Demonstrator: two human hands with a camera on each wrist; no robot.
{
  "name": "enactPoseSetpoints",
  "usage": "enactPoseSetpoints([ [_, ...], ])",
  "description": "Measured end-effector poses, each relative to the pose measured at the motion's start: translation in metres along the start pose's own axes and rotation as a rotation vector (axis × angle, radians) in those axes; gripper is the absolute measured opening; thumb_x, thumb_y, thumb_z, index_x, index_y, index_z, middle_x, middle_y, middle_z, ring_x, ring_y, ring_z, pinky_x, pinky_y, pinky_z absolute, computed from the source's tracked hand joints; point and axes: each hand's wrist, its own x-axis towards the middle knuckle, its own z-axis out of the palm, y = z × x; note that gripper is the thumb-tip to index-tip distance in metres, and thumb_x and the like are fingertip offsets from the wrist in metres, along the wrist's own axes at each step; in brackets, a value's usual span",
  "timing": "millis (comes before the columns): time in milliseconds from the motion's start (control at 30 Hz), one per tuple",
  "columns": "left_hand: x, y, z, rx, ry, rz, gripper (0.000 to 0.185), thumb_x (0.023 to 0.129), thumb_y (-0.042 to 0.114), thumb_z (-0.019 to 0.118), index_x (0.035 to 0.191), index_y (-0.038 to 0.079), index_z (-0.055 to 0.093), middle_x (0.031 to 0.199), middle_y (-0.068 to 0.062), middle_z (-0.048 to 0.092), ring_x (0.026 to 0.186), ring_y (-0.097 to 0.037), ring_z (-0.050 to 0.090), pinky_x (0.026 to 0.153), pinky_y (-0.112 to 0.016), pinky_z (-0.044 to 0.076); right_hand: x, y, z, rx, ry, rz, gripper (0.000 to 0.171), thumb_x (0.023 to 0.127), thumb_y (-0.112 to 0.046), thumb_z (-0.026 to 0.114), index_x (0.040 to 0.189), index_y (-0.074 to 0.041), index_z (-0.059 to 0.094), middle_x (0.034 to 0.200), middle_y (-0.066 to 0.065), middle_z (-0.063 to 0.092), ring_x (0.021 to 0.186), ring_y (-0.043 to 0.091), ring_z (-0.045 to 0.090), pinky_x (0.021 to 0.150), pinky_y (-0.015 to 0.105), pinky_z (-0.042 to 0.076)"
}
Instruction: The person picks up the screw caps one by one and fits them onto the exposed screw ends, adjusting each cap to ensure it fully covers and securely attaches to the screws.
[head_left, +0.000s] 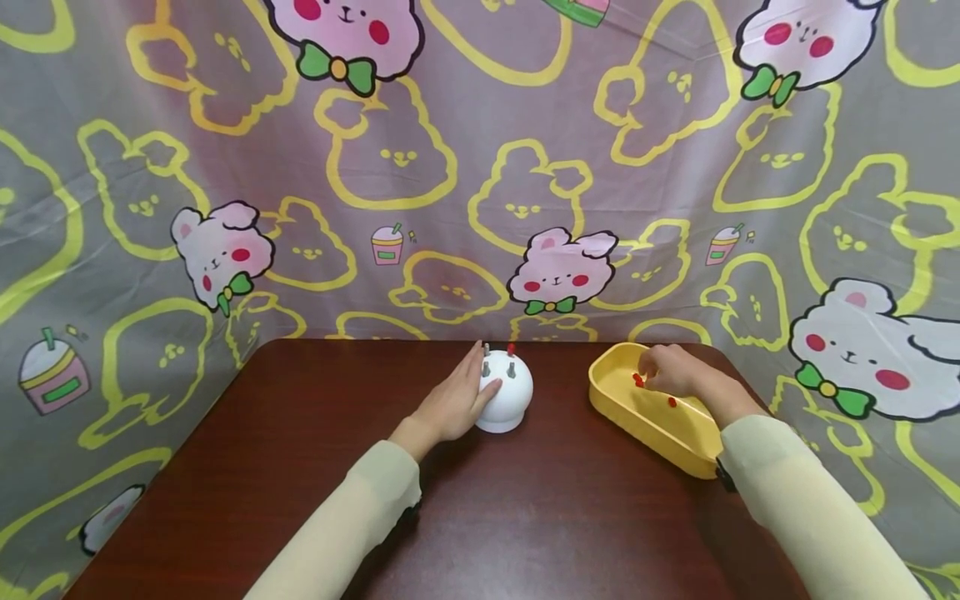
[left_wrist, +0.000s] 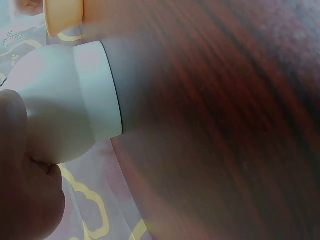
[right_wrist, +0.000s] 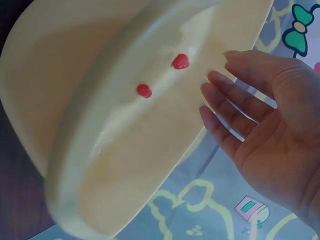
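Note:
A white ball-shaped piece (head_left: 507, 408) with a flat base stands on the table, and several small grey pegs (head_left: 512, 370) stick up from its top. A red bit (head_left: 512, 348) sits at the back right peg. Against the ball's left side rests my left hand (head_left: 450, 407), its fingers straight and its thumb across the front; the left wrist view shows the white piece (left_wrist: 65, 100) beside the thumb. Over the yellow tray (head_left: 637, 421) hangs my right hand (head_left: 671, 371). Its fingers are loosely bent and apart from the small red pieces (right_wrist: 180, 61) in the right wrist view.
The dark red-brown wooden table (head_left: 315, 467) carries the ball and the tray. Behind it and at both sides hangs a grey cloth (head_left: 450, 225) printed with cartoon animals. The tray's raised rim (head_left: 645, 440) runs below my right hand.

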Motion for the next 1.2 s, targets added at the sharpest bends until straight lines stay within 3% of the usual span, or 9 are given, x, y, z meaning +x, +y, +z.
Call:
enactPoseSetpoints([
  [300,-0.001,-0.001,0.001,-0.016,0.02,0.015,0.079,0.109,0.052,0.035,0.16,-0.007,0.018,0.169,-0.02,0.014,0.156,-0.027,0.018,0.123,-0.042,0.025,-0.007,0.012,0.0,-0.02,-0.035,0.03,0.02,0.083,-0.004,0.07,0.102,0.002,0.073,0.097,0.011,0.072,0.088,0.027,0.064,0.08,0.048,0.053],
  [533,-0.001,0.0,-0.001,-0.015,-0.002,-0.003,0.079,0.11,0.051,0.034,0.161,-0.005,0.015,0.17,-0.018,0.012,0.157,-0.026,0.015,0.124,-0.04,0.023,-0.009,0.017,0.003,-0.043,-0.132,0.1,0.024,0.083,-0.006,0.072,0.104,0.005,0.07,0.094,0.012,0.071,0.086,0.028,0.064,0.077,0.046,0.054],
  [933,0.001,-0.001,-0.002,-0.009,-0.004,0.003,0.079,0.109,0.053,0.032,0.162,-0.003,0.014,0.17,-0.019,0.013,0.157,-0.024,0.015,0.123,-0.039,0.024,-0.017,0.022,0.007,-0.075,-0.191,0.144,0.032,0.082,-0.003,0.063,0.112,0.008,0.069,0.105,0.021,0.067,0.089,0.031,0.058,0.077,0.043,0.051],
  [1200,0.0,0.0,-0.002,-0.012,-0.002,0.006,0.078,0.11,0.051,0.033,0.161,-0.005,0.015,0.17,-0.02,0.013,0.157,-0.026,0.015,0.123,-0.04,0.024,-0.015,0.018,0.007,-0.116,-0.263,0.213,0.022,0.083,0.001,0.061,0.102,-0.004,0.071,0.094,0.011,0.062,0.085,0.029,0.054,0.075,0.039,0.047],
])
